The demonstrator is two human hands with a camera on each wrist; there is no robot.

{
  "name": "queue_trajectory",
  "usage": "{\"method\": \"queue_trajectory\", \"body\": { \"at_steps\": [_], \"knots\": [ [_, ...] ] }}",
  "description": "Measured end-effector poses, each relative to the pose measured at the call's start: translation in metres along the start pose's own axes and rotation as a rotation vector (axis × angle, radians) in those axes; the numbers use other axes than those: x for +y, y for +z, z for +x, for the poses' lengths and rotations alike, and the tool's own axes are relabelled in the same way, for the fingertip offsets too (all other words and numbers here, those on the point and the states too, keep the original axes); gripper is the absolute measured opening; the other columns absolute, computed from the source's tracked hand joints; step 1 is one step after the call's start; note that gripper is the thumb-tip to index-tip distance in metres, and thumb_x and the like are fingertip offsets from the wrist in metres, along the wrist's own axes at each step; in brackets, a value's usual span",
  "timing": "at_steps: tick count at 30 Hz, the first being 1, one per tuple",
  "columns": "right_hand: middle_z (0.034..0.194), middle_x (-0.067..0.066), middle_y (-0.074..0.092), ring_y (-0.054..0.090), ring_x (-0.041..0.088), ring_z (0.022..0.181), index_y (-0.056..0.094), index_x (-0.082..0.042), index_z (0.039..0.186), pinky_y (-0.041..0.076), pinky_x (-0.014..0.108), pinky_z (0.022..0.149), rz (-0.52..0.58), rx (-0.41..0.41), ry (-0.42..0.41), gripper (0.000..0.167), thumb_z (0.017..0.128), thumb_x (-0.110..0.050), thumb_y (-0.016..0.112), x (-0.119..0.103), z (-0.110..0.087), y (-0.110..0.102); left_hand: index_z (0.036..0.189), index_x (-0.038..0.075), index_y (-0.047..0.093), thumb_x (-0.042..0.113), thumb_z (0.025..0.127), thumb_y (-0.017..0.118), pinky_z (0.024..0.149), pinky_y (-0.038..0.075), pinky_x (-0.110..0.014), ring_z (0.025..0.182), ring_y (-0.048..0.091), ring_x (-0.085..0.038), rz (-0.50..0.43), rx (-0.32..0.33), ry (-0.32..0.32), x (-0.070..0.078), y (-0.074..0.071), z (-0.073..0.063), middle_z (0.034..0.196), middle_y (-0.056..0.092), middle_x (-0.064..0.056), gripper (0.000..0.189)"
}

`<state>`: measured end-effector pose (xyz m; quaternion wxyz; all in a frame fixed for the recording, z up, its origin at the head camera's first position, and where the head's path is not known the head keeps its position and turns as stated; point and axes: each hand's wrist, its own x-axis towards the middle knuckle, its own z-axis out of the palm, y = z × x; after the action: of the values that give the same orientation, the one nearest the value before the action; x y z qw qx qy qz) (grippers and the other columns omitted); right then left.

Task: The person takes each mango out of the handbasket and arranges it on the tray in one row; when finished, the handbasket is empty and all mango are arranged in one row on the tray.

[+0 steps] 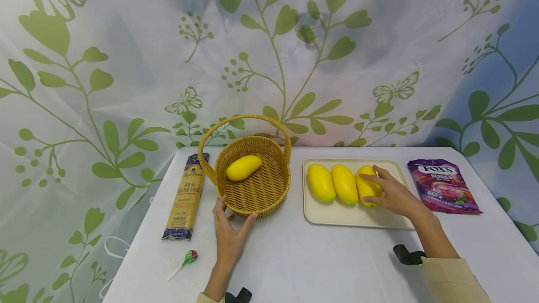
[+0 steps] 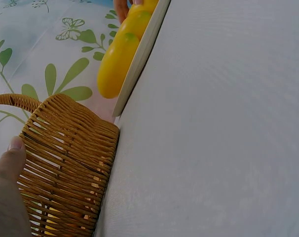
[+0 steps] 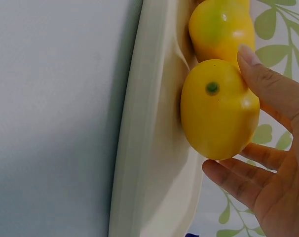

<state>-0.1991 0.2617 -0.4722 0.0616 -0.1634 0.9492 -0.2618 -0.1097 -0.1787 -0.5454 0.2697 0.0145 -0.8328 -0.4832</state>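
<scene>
In the head view, my left hand [image 1: 230, 240] holds the near left side of a round wicker basket [image 1: 283, 195], thumb and fingers spread along its wall. A yellow mango [image 1: 244, 168] lies inside the basket. On a cream tray [image 1: 337, 216] sit three more mangoes in a row, a left mango [image 1: 321, 183], a middle mango [image 1: 345, 184] and a right mango [image 1: 365, 186]. My right hand [image 1: 393, 191] grips the right mango, thumb on one side and fingers on the other. The right wrist view shows this mango [image 3: 218, 111] still at the tray.
A spaghetti packet [image 1: 184, 200] lies left of the basket. Nearer the front is a lollipop [image 1: 189, 257] with a green and red wrapper. Right of the tray lies a purple candy bag [image 1: 444, 186]. A leaf-patterned curtain [image 1: 269, 60] hangs behind the white table [image 1: 316, 265].
</scene>
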Motion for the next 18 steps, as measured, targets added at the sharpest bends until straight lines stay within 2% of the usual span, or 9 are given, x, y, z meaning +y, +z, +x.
{"method": "queue_trajectory", "body": {
  "at_steps": [6, 14, 18],
  "knots": [
    [0.153, 0.036, 0.021, 0.03, 0.062, 0.131, 0.05, -0.011, 0.142, 0.031, 0.077, 0.098, -0.023, 0.008, -0.015, 0.07, 0.084, -0.04, 0.076, -0.005, -0.003, -0.004, 0.152, 0.023, 0.025, 0.038, 0.078, 0.083, 0.094, 0.053, -0.043, 0.136, 0.041, -0.028, -0.018, -0.006, -0.013, 0.0, 0.0, 0.0, 0.151, 0.034, -0.014, 0.095],
    [0.155, 0.032, 0.022, 0.032, 0.061, 0.131, 0.043, -0.014, 0.147, 0.037, 0.077, 0.092, -0.061, 0.097, -0.071, 0.076, 0.084, -0.042, 0.075, -0.025, -0.013, -0.023, 0.152, 0.021, 0.025, 0.036, 0.078, 0.084, 0.093, 0.053, -0.044, 0.135, 0.042, -0.03, -0.019, -0.002, 0.0, 0.002, 0.0, 0.0, 0.151, 0.034, -0.014, 0.096],
    [0.156, 0.029, 0.023, 0.033, 0.058, 0.132, 0.042, -0.015, 0.148, 0.039, 0.075, 0.093, -0.074, 0.113, -0.098, 0.076, 0.084, -0.04, 0.075, -0.032, -0.014, -0.025, 0.152, 0.02, 0.026, 0.036, 0.077, 0.084, 0.093, 0.053, -0.045, 0.134, 0.043, -0.03, -0.024, 0.003, 0.004, 0.002, -0.001, 0.0, 0.151, 0.035, -0.015, 0.096]
  ]
}}
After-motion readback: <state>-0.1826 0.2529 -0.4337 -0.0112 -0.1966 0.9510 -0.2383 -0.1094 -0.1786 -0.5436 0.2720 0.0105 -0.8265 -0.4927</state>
